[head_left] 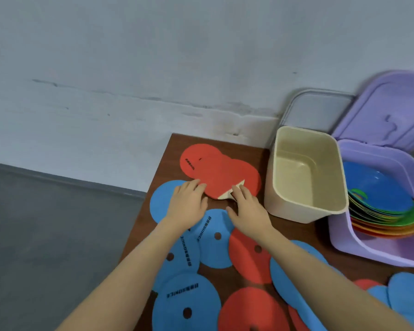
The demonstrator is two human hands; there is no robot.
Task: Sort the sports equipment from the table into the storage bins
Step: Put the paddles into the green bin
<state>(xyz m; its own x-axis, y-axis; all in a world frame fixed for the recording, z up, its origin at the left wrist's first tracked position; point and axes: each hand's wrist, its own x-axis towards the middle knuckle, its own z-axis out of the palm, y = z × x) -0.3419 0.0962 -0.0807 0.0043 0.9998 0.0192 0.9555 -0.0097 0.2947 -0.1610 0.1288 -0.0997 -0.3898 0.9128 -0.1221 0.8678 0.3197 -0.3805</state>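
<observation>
Left hand (189, 201) flat, fingers straight, pressing edge of red table tennis paddle (225, 177); right hand (247, 209) fingers extended onto its pale handle neck. Paddle atop red discs on brown bench (167, 158), beside cream bin (304, 175). Disc print too blurred to read.

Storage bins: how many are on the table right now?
2. A beige bin, empty, stands right of the hands; a purple bin beyond it at the right edge holds stacked coloured discs. Lids lean behind them. More may sit outside the view.
</observation>
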